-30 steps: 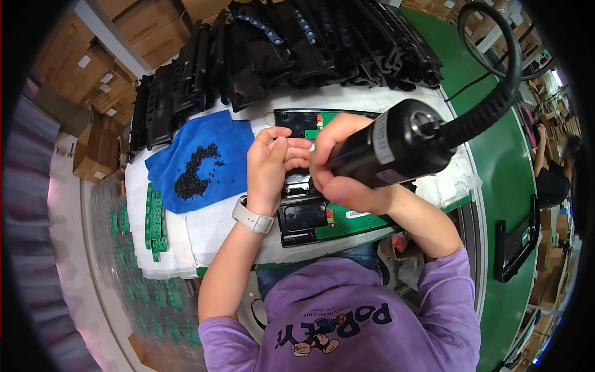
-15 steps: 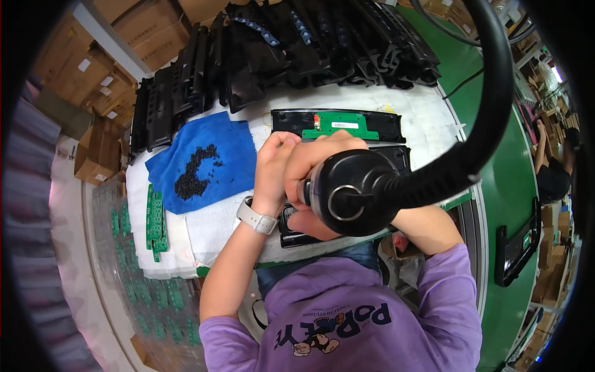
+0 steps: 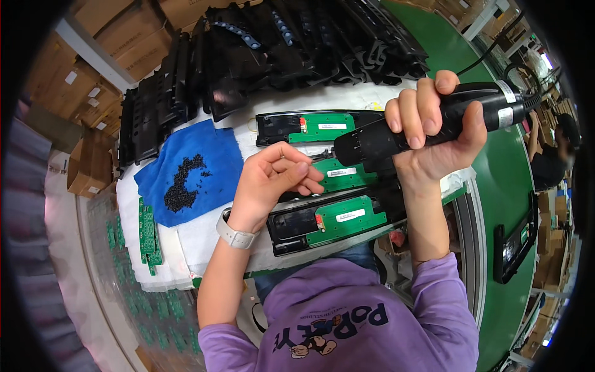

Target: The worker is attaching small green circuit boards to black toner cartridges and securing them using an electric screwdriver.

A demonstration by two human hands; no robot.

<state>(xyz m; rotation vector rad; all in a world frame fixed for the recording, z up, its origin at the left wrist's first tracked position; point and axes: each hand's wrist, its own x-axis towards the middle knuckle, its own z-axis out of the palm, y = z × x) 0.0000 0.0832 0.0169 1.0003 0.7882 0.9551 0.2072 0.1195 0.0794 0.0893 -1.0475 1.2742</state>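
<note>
Blue cloth (image 3: 218,149) L, blk housings (image 3: 248,71) behind; driver (image 3: 454,115) part-hides mid PCB (image 3: 344,181)

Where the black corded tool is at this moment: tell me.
In the head view, the black corded tool is right of centre, gripped in the right hand, its narrow end pointing left toward the left hand.
</note>
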